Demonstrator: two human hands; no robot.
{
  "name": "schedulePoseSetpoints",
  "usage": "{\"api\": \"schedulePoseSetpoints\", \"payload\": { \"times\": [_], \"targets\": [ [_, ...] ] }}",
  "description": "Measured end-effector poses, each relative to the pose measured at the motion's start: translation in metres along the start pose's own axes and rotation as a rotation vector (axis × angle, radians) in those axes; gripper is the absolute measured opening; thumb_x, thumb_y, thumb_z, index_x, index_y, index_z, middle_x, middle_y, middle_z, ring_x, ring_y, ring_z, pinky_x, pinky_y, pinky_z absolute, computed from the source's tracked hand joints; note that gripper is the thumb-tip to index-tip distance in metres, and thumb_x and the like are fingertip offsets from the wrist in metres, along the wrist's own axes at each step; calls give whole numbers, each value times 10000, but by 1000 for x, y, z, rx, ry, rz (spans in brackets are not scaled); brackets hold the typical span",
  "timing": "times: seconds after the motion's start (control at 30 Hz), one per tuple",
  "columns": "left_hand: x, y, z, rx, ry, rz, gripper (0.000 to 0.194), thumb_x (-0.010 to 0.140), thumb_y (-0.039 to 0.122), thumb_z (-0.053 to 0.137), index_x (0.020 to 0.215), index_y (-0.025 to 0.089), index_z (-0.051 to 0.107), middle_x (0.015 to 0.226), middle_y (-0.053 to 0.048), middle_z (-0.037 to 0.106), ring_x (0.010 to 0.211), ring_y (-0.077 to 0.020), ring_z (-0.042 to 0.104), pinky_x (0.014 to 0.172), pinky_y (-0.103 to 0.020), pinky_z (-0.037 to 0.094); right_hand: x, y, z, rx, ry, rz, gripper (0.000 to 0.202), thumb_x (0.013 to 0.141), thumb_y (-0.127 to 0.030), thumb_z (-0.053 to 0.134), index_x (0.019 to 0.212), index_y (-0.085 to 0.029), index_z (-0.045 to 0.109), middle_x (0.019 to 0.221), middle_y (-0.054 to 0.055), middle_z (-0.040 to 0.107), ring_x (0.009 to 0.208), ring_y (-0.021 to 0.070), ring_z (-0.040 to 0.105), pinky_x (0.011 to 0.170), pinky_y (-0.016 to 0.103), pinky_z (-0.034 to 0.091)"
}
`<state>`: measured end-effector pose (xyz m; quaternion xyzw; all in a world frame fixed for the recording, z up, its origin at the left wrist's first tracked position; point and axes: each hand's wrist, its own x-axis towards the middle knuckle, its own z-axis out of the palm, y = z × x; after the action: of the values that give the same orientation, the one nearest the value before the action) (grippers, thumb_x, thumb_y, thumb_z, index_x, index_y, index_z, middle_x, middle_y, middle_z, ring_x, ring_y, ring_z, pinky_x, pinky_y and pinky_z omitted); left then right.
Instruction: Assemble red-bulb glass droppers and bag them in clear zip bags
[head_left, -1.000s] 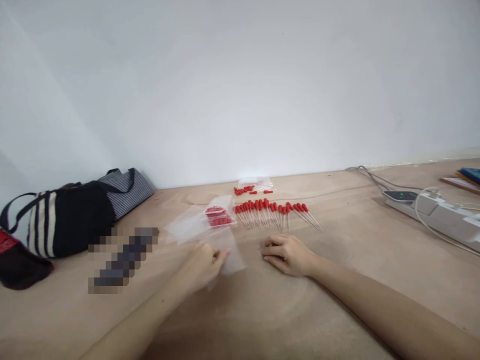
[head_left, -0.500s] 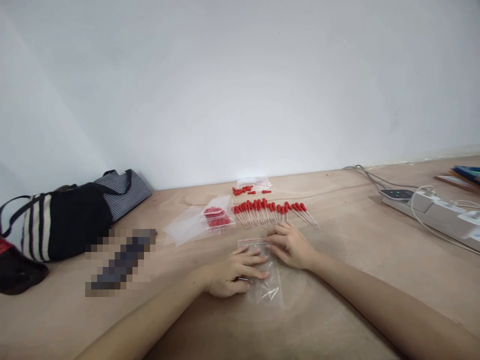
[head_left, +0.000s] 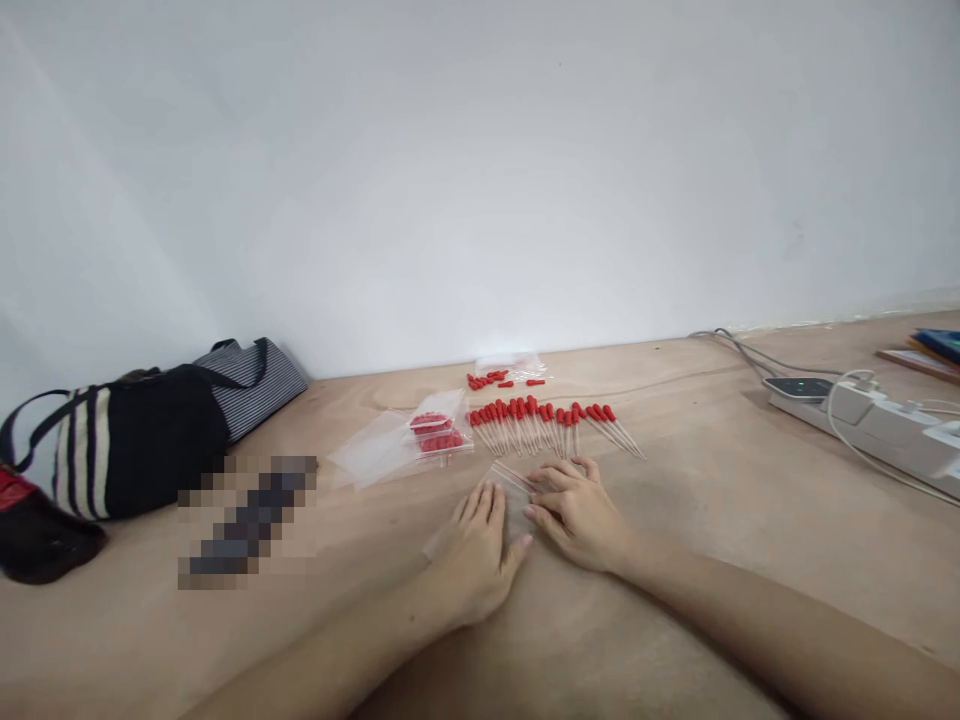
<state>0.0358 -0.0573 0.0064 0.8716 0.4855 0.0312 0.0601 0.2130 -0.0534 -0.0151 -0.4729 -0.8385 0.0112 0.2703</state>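
A clear zip-top plastic bag (head_left: 516, 482) lies on the table under my hands, turned at a slant. My left hand (head_left: 480, 560) rests flat over it with fingers stretched out, hiding much of the bag. At the bag's right edge, near its zip strip, my right hand (head_left: 581, 515) has its thumb and curled fingers closed on the plastic. Just beyond my hands lies a row of droppers (head_left: 517, 415) with red bulbs and thin clear stems. To their left, clear bags holding red pieces (head_left: 441, 440) lie over flat plastic bags (head_left: 371, 455).
Loose red bulbs (head_left: 487, 379) and another clear bag (head_left: 514, 365) lie near the wall. On the left are a black bag with cream stripes (head_left: 161, 440) and a blurred dark item (head_left: 251, 525). A white power strip (head_left: 892, 430) with cables is at right.
The bag has turned, its lower end swinging left. My left hand has rotated and now lies flat over it with fingers pointing away. My right hand has shifted slightly toward me.
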Motion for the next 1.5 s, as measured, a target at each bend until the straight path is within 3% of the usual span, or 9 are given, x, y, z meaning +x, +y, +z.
{"api": "schedulePoseSetpoints", "payload": {
  "times": [0.1,0.23,0.33,0.5,0.83,1.07,1.27,1.4,1.5],
  "targets": [
    [2,-7,-2,-42,-101,135,622,843,471,296,1319,73,250,1393,-150,189,1282,-268,139,1033,-435,163,-5,3,-3,91,-34,-4,221,825,-297,436,784,-237,645,983,27,600,951,180,471,855,404,245],
    [17,-39,-24,-123,-246,473,495,827,343,399,1302,256,290,1401,-20,216,1283,-193,177,1054,-413,104,-9,23,-9,129,-41,-24,187,793,-284,485,910,-236,623,960,43,591,912,181,479,801,366,292],
    [24,-44,-29,-146,-183,386,562,739,349,524,1266,245,359,1385,-43,266,1283,-236,167,1044,-460,96,-9,35,-11,104,-38,-58,179,785,-286,500,900,-253,633,957,43,581,906,185,479,810,375,286],
    [23,-22,-9,-186,-106,220,852,702,587,483,1340,112,177,1402,-148,169,1290,-251,121,1046,-450,118,-6,37,-11,121,-67,-141,208,798,-282,488,956,-275,622,957,45,576,904,185,479,797,365,301],
    [22,-20,0,-154,-75,218,806,750,603,396,1338,96,180,1398,-140,190,1288,-242,135,1056,-433,115,-2,31,-11,204,-144,-274,252,803,-332,481,996,-225,601,981,48,598,959,178,483,828,348,323],
    [22,-21,2,-155,-75,220,802,761,591,392,1339,83,165,1397,-148,189,1288,-243,135,1054,-432,124,1,26,-10,260,-256,-459,547,705,-505,532,1127,-156,515,1088,106,562,1056,205,466,916,365,277],
    [17,-25,-4,-172,-92,231,731,810,557,330,1345,96,143,1399,-134,194,1287,-235,141,1051,-425,136,4,26,-13,163,-351,-502,696,690,-530,532,1285,-228,336,1324,138,345,1198,250,327,953,449,196],
    [16,-35,-7,-217,-66,222,592,865,487,261,1349,168,137,1394,-89,234,1273,-220,201,1045,-437,142,4,28,-17,140,-347,-485,671,687,-523,547,1279,-288,337,1377,123,244,1229,266,269,939,453,214],
    [18,-44,-6,-238,-63,248,616,841,503,336,1344,198,155,1388,-76,252,1266,-221,222,1046,-443,131,5,29,-18,165,-352,-474,659,669,-508,577,1258,-295,373,1380,110,242,1225,267,275,945,438,213]
  ]
}}
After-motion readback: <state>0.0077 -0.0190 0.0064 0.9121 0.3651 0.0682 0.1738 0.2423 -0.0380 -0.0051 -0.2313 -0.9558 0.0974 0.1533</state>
